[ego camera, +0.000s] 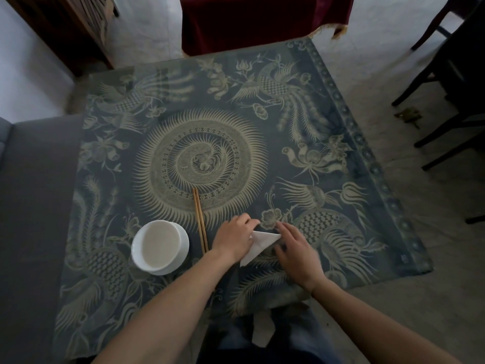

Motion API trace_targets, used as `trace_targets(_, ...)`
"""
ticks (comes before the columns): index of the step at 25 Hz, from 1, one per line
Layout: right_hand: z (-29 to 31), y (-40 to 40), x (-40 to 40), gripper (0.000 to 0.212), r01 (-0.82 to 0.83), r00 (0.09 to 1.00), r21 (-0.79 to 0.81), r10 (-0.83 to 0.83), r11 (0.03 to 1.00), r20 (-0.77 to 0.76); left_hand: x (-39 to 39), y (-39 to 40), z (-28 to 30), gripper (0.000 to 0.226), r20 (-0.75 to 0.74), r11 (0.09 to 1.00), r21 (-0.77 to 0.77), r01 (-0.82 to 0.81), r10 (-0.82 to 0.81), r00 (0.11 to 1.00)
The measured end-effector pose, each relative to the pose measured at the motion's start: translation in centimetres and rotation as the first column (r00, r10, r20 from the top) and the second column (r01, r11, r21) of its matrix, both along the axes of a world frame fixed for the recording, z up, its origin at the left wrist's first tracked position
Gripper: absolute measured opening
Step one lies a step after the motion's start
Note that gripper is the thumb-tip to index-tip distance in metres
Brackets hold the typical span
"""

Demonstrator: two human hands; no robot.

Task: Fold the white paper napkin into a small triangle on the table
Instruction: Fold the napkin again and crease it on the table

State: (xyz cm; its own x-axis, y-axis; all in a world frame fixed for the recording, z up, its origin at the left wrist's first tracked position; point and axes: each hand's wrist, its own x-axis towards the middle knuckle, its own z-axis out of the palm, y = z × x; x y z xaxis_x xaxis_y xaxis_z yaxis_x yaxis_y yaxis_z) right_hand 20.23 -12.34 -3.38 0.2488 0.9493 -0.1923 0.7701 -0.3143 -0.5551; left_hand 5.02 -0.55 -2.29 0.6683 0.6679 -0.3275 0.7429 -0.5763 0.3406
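On the patterned table, both hands' fingers press flat on the folded napkin.

The table wore a dark blue cloth printed with pale phoenixes, flowers and a central sunburst medallion; the floor around it was pale grey and mottled; a dark red velvet drape with a gold fringe hung beyond the far edge; dark wooden chairs stood at the right; a brown slatted wooden cabinet stood against a white wall at the upper left; a grey upholstered seat ran along the left; the light was dim.
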Motion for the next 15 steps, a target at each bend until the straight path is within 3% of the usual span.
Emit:
trace_targets(6, 0.4, 1.4, 1.3, 0.067, 0.204, 0.921, -0.165, -0.246, 0.965, -0.302, 1.0, 0.6, -0.1, 0.017, -0.159, 0.988, -0.115, -0.105, 0.086, 0.984)
trace_targets(9, 0.9, 2.4, 1.0, 0.077, 0.252, 0.826, -0.228, -0.331, 0.941, -0.455, 0.9, 0.9, 0.1, 0.012, -0.099, 0.932, -0.279, -0.233, 0.213, 0.972)
trace_targets(11, 1.2, 3.1, 0.8, 0.072, 0.239, 0.696, -0.298, -0.377, 0.924, -0.612, 0.7, 1.1, 0.4, 0.014, -0.007, 0.823, -0.467, -0.323, 0.362, 0.932)
trace_targets(14, 1.7, 3.9, 0.2, 0.044, 0.206, 0.296, -0.447, -0.491, 0.871, -0.82, 0.1, 1.1, 0.9, 0.014, 0.068, 0.48, -0.79, -0.381, 0.686, 0.725)
trace_targets(15, 1.8, 4.1, 0.0, 0.035, 0.2, 0.221, -0.485, -0.522, 0.851, -0.824, -0.3, 1.0, 1.1, 0.014, 0.058, 0.389, -0.844, -0.37, 0.751, 0.657)
